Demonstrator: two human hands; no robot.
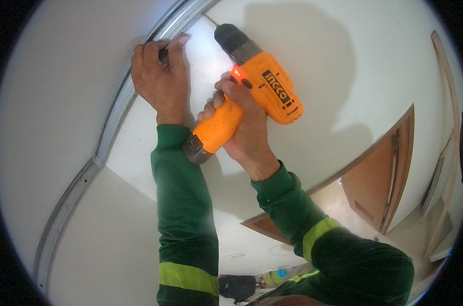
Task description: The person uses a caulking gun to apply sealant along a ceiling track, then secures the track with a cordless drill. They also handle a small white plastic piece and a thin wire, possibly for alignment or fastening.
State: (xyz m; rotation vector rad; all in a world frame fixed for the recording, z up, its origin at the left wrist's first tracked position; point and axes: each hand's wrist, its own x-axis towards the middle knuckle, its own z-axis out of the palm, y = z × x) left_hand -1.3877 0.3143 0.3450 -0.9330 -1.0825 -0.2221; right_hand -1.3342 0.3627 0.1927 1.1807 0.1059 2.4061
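A silvery metal channel [122, 99] runs along the corner where the wall meets the ceiling. My left hand [157, 76] is closed on its edge, fingers curled and thumb raised on the right side. Something dark shows between that thumb and the fingers, too little of it to name. In my right hand [247, 109] is an orange cordless drill [277, 92], gripped by its handle and tilted upward. A red light glows near its trigger. The thin drill bit [210, 20] points up at the channel near the top edge; whether its tip touches metal I cannot tell.
A white wall [313, 66] carries the drill's shadow. Lower right, a brown wooden door [369, 178] stands ajar in its frame. Long wooden strips [448, 92] lean at the far right. Below lie a black bag-like item [236, 287] and several small things.
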